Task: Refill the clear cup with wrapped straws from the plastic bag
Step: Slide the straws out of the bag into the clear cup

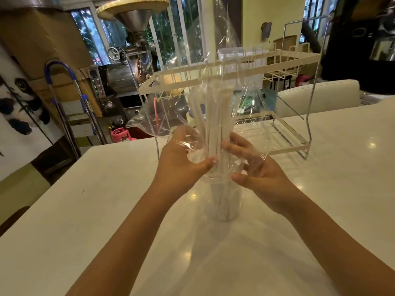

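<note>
Straws (210,124) first: a bundle of white wrapped ones stands nearly upright, lower ends down inside the clear cup (223,201), tops poking up well above it. From where I'm watching, the cup sits on the white table (85,221), roughly centre, close to me. The plastic bag (213,77) is wrapped loosely around the upper part of the bundle and billows up and out to both sides, so crinkly and see-through that I can't tell exactly where its edges end.

Left hand (181,159) is cupped on the left side of the bag, just above the cup rim. Thumb is pressed in against the straws through the film, and the other fingers curl round the far side with plastic bunched between them. Right hand (254,167) is on the other side, fingers spread and loosely curved against the bag, thumb sticking out toward the cup rim. Whether it's really gripping the film or only resting against it, I can't tell.

Right behind all that is a two-tier wire rack (286,58) with cream trays, standing on the same table. Past the table edge on the left there's a big metal machine with a funnel (130,20) on top.
</note>
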